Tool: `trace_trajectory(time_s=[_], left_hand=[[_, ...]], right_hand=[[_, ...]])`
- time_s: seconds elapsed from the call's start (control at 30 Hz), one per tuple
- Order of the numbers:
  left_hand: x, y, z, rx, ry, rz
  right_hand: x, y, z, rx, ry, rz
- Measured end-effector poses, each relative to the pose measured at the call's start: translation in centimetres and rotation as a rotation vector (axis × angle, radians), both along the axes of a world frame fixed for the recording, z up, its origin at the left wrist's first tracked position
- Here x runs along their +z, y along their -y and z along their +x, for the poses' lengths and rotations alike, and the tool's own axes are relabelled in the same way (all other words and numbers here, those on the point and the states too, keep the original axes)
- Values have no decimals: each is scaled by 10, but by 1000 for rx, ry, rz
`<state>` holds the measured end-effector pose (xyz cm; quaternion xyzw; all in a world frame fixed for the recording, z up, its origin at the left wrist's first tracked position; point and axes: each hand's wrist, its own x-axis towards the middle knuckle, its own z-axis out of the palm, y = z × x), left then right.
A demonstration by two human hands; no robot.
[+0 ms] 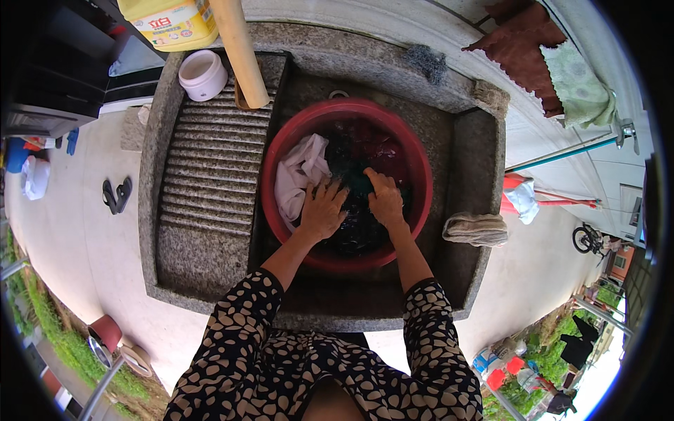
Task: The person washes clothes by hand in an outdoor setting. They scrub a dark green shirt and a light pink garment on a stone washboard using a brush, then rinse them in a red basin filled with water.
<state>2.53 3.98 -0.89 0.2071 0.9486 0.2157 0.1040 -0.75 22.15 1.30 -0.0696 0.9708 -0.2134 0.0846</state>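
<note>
A round red basin [420, 175] stands in the right-hand hollow of a stone laundry sink [196, 274]. Wet dark clothes [354, 235] fill much of the basin, with a dark red garment [377, 145] toward the back. Bunched against its left wall is a pale pinkish-white cloth [300, 168]. My left hand [324, 210] lies palm down with fingers spread, between the pale cloth and the dark clothes. My right hand [385, 202] rests on the dark clothes, its index finger stretched forward; other fingertips are partly hidden. Neither hand visibly grips anything.
Left of the basin is a ridged washboard slab [210, 161]. On it stand a white tub [202, 76] and a bamboo tube [241, 56], near a yellow jug [172, 24]. A folded rag [475, 229] hangs on the right edge; a grey scrubber [426, 63] sits on the back ledge.
</note>
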Motion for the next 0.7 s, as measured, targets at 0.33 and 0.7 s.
trace_trajectory(time_s=[0.33, 0.7], left_hand=[[-2, 7, 11, 356, 300, 631], [135, -16, -14, 412, 1652, 2250]], right_hand=[[70, -16, -14, 212, -3, 20], [246, 27, 35, 751, -544, 128]])
